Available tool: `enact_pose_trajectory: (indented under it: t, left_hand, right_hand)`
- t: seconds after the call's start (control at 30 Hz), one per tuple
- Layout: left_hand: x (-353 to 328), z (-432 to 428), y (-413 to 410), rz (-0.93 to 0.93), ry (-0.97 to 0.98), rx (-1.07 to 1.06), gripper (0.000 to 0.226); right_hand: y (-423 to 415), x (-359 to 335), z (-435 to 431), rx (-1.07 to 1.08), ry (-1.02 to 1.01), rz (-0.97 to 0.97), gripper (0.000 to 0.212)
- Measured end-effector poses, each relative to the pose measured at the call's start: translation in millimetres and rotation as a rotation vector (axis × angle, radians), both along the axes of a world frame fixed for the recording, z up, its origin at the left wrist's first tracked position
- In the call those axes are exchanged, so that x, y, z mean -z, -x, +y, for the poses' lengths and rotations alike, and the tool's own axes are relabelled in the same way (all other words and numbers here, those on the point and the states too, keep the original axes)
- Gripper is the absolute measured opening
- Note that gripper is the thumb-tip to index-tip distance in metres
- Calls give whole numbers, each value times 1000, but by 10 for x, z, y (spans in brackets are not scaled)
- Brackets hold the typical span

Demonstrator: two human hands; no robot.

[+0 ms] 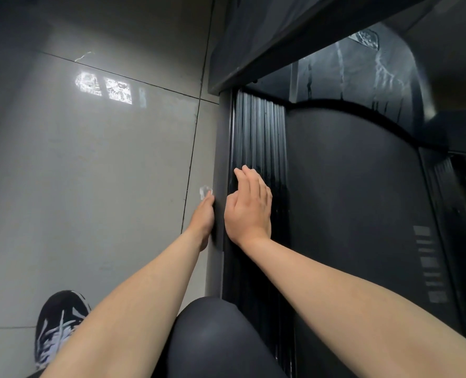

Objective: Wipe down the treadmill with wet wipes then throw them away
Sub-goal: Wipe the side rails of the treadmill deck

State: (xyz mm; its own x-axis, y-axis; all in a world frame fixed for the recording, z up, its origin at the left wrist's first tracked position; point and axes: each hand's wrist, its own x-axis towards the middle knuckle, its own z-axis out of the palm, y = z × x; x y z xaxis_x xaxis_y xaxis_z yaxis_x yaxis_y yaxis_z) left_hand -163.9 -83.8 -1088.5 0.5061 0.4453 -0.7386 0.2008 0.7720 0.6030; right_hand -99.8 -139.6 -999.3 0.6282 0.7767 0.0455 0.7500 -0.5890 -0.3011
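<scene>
The black treadmill (pixel 349 186) fills the right half of the head view, with a ribbed side rail (pixel 259 137) left of its running belt. My left hand (pixel 203 219) presses against the outer side of the rail, and a bit of white wet wipe (pixel 205 191) shows at its fingertips. Most of the wipe is hidden by the hand. My right hand (pixel 249 205) rests flat on top of the ribbed rail with straight fingers and holds nothing.
Grey tiled floor (pixel 90 173) lies to the left with bright window reflections. My knee (pixel 212 336) in dark leggings is at the bottom centre, and my black-and-white shoe (pixel 58 326) stands at the lower left. The treadmill's frame (pixel 281 45) crosses overhead.
</scene>
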Motion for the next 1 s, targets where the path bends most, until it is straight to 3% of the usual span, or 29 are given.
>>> enact_pose_trajectory:
  t: [0.1,0.2,0.4,0.53,0.63,0.77,0.87,1.0]
  left_hand:
    - [121,-61,31,91,89,51,69]
    - [-13,-32,-23,91,48,35,74]
    - [-580,266,-178,-180,-217,-41,57]
    - [-691,120,-43,-51,-477,-43,42]
    - [-636,-78,118,13,-525,-100,36]
    - [-594,-193,162,-88,-655,-112,33]
    - [-615,-68,58,-141,-730,-29,33]
    - [-694,328,-167,-56,-838,171,37]
  right_hand:
    - [-9,0,-3,-7,6,-5,64]
    - [-9,2,-6,0,5,-1,65]
    - [-10,-14,5,5,-3,26,64]
    - [-14,-15,1,-6,-6,44,63]
    - [-32,-18,-13,-15,-24,95,58]
    - [-46,-23,-25,3,-75,153,50]
    - [-53,0,-19,20,-92,177,47]
    - [-58,4,-10,35,-113,219,55]
